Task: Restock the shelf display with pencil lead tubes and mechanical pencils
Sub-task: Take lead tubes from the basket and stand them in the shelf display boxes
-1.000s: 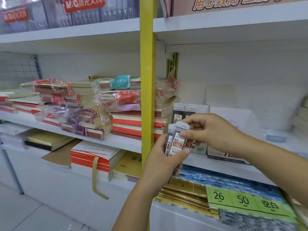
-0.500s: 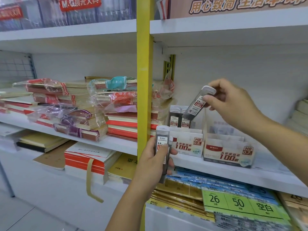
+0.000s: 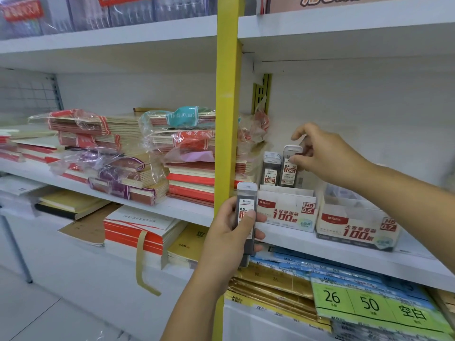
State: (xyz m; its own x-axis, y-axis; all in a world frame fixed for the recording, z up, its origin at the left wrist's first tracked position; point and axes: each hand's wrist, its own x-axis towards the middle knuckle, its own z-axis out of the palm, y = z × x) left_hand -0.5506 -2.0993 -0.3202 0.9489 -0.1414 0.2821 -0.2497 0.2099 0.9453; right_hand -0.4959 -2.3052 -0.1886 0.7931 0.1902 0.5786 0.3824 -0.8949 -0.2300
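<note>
My left hand grips a dark pencil lead tube with a white cap, upright in front of the yellow shelf post. My right hand pinches another lead tube by its top, standing it upright in the back of the white HB 0.5 display box. Two or three more tubes stand in that box just left of it. A second white display box marked HB 0.7 sits to the right on the same shelf; its contents are unclear.
Stacks of plastic-wrapped red and tan notebooks fill the shelf left of the post. Below lie blue and gold paper packs with a green label. White shelf boards run above and below the boxes.
My right hand has come down and left, lowering its tube from above the box into the 0.5 box beside the standing tubes. My left hand keeps its tube roughly in place.
</note>
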